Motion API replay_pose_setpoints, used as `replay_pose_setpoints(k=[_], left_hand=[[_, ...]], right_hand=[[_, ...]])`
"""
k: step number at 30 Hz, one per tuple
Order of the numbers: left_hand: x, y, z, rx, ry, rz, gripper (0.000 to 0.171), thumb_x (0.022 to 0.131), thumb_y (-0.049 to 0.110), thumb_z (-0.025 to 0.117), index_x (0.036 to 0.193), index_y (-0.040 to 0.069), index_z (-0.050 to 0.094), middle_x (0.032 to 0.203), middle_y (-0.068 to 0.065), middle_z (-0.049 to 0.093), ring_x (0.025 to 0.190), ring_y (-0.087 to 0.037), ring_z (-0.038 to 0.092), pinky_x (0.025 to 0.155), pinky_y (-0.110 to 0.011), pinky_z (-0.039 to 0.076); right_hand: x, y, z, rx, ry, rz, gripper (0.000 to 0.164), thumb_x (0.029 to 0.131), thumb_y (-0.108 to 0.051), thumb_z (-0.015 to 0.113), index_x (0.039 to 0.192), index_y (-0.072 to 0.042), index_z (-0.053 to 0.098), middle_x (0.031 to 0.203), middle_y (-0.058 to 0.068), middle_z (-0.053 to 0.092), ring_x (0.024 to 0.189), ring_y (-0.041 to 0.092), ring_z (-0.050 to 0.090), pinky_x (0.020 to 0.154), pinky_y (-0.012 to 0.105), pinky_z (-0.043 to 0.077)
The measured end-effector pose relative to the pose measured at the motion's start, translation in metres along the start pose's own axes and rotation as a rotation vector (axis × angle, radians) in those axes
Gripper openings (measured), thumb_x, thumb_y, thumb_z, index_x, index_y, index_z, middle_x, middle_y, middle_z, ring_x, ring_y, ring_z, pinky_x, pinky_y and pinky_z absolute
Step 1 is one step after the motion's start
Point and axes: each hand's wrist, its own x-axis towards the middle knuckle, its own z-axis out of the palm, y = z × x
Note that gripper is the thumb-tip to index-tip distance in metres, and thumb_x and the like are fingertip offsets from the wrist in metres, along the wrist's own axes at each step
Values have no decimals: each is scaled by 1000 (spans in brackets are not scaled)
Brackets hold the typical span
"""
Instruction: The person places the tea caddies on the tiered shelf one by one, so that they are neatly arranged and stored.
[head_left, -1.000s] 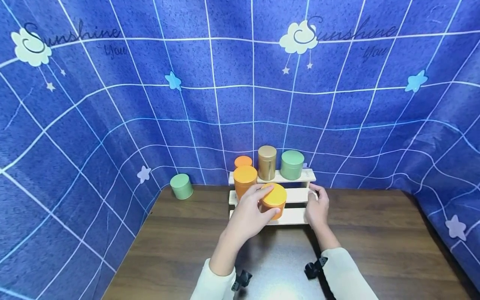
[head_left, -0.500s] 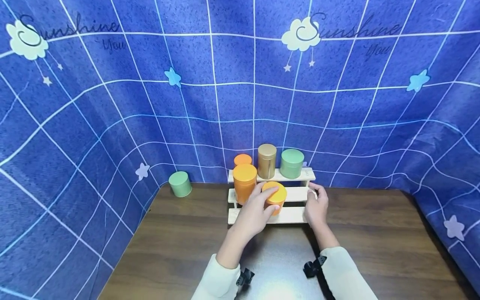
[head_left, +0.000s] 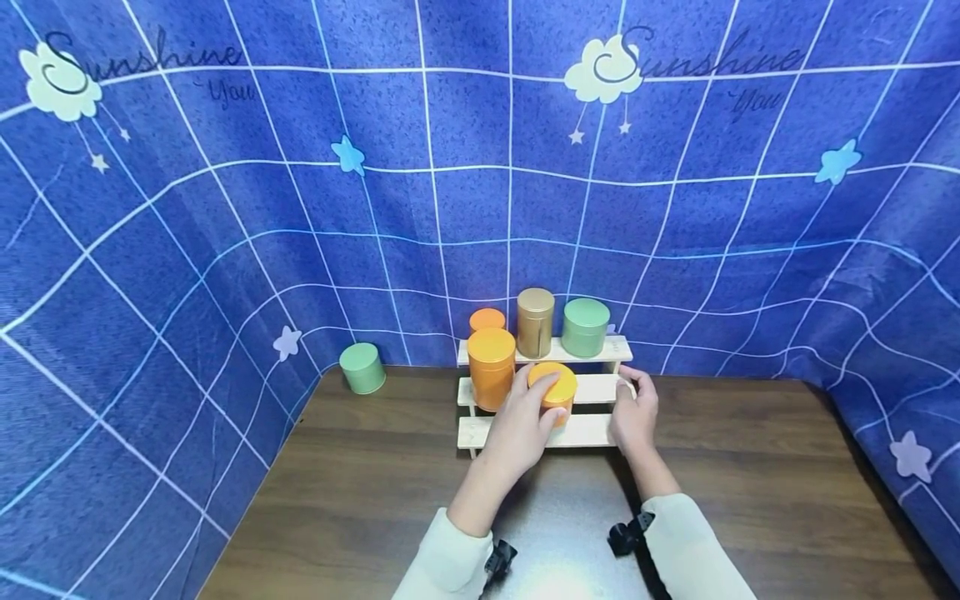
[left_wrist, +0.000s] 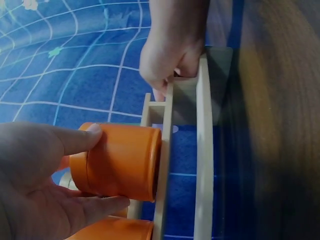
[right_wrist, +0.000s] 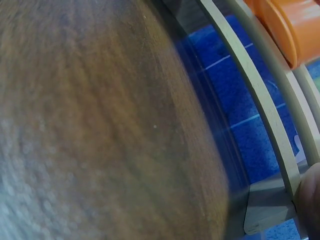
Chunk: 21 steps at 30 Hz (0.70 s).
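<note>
In the head view my left hand grips a short orange canister by its side, thumb and fingers spread around it. In the left wrist view that canister has its base right at the middle board of a three-step wooden rack. A taller orange canister stands just left of it on the same step. My right hand holds the rack's right end, its fingers curled around the edge. Only a fingertip of it shows in the right wrist view.
On the rack's top step stand another orange canister, a gold canister and a green canister. A second green canister sits at the table's back left. Behind hangs a blue patterned cloth; the wooden table lies in front.
My left hand has carried the short orange canister slightly up and right, back toward the middle step. My right hand has stayed at the rack's end.
</note>
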Motion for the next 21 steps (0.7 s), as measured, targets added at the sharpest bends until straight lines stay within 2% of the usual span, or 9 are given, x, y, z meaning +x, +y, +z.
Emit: replay_pose_setpoints(k=[5, 8, 11, 13, 15, 18, 21], left_hand=[[1, 0, 6, 70, 36, 31, 53, 101, 25, 72, 152, 15, 57, 167, -16, 41, 139, -37, 60, 114, -49, 52], [1, 2, 11, 169, 44, 45, 54, 103, 27, 68, 154, 13, 55, 169, -13, 41, 142, -35, 58, 116, -48, 52], [0, 6, 17, 340, 57, 51, 55, 106, 32, 64, 156, 13, 52, 168, -12, 43, 128, -33, 67, 102, -44, 60], [0, 10, 21, 457, 65, 43, 56, 107, 36, 61, 158, 15, 50, 168, -10, 43, 114, -31, 72, 86, -39, 64], [1, 13, 24, 535, 78, 32, 56, 108, 38, 59, 158, 16, 49, 168, -9, 44, 99, -29, 73, 71, -36, 63], [3, 17, 26, 564, 89, 8, 55, 108, 39, 58, 158, 17, 49, 168, -8, 44, 91, -28, 73, 65, -34, 62], [6, 20, 26, 569, 91, 2, 54, 108, 37, 59, 157, 16, 50, 168, -10, 44, 96, -27, 74, 70, -35, 63]], right_hand=[[-1, 0, 0, 7, -4, -1, 32, 104, -1, 50, 132, 1, 64, 140, 21, 62, 132, 24, 51, 105, 21, 35], [-1, 0, 0, 5, -8, 7, 32, 104, -2, 50, 132, 0, 64, 142, 20, 62, 134, 24, 51, 107, 21, 34], [-2, -1, 0, 9, -12, 11, 32, 104, -1, 50, 133, 1, 64, 143, 21, 62, 133, 24, 51, 107, 22, 35], [-2, -1, 0, 8, -10, 9, 32, 104, -1, 50, 133, 2, 64, 143, 21, 62, 133, 25, 51, 107, 23, 35], [-2, -1, 0, 8, -9, 3, 32, 104, 0, 50, 132, 2, 64, 143, 22, 62, 132, 25, 51, 107, 23, 35], [-1, 1, 1, -2, -5, -6, 32, 103, 0, 50, 132, 2, 64, 141, 22, 63, 132, 24, 52, 106, 22, 36], [1, 2, 0, 1, -5, -21, 32, 103, 0, 49, 131, 4, 63, 138, 23, 63, 129, 24, 53, 104, 20, 37]])
